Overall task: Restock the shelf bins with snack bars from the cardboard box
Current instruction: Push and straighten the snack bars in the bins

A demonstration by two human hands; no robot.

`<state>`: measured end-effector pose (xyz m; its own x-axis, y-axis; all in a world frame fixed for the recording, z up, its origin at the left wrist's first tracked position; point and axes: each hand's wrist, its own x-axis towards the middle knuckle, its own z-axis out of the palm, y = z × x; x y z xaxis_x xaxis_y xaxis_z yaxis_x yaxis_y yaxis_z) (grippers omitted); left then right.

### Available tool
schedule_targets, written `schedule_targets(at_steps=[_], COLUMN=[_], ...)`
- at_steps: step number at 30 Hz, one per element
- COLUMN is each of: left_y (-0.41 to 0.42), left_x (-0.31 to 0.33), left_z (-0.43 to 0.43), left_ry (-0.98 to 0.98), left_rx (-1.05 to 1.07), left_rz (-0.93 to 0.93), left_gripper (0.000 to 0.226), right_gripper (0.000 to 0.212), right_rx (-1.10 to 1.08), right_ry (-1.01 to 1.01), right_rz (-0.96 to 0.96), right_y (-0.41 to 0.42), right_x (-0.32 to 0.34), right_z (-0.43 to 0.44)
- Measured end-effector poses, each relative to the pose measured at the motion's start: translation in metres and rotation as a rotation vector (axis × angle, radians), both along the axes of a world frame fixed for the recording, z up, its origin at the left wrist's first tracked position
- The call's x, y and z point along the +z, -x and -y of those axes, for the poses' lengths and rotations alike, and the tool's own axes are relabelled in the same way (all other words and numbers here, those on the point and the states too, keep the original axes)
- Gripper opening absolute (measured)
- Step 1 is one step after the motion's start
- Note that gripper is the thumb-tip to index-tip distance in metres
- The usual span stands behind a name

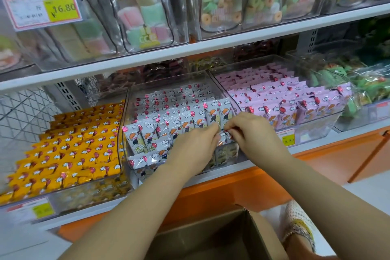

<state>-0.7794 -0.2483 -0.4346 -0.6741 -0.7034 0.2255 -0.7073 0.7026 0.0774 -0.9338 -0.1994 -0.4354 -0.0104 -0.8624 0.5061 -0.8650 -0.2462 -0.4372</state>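
Cardboard box (211, 238) sits low at 6 o'clock. Up at 12 o'clock from it, the left hand (194, 145) and right hand (255, 133) both pinch one white snack bar (222, 139) in the front row of the clear middle bin (124, 124).

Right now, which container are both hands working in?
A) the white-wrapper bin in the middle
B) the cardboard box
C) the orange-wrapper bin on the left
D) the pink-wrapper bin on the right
A: the left hand and right hand meet at the front of the middle bin, pinching a white-wrapped snack bar between them; the orange bars and pink bars sit untouched either side.
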Motion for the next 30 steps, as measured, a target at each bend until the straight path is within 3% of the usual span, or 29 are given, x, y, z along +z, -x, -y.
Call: schedule_targets(at_steps=[5,12,17,26,28,30], left_y=[-0.006,-0.012,-0.012,-0.019,-0.019,-0.016], left_x=[-0.002,-0.018,-0.015,-0.010,0.000,0.017], left_z=[-0.006,-0.006,-0.009,-0.012,-0.011,-0.004], left_ry=[-0.041,0.182,0.105,0.097,0.107,0.156], left_rx=[0.001,-0.065,-0.073,-0.106,-0.096,-0.032], left_rz=[-0.079,-0.071,-0.045,0.026,-0.032,-0.191], left_gripper=[0.020,0.029,0.031,0.034,0.035,0.035], right_gripper=[0.015,0.021,0.028,0.044,0.050,0.048], right_rx=[0.033,-0.023,-0.106,-0.023,0.022,-0.014], right_ry=[-0.057,-0.169,-0.195,-0.392,-0.437,-0.323], right_rz=[0.011,-0.131,-0.266,-0.306,-0.268,-0.186], right_y=[0.005,0.003,-0.003,-0.006,-0.005,0.000], right_x=[0.003,-0.002,0.001,0.002,0.000,0.004], right_z=[-0.010,-0.005,-0.011,-0.025,-0.029,-0.032])
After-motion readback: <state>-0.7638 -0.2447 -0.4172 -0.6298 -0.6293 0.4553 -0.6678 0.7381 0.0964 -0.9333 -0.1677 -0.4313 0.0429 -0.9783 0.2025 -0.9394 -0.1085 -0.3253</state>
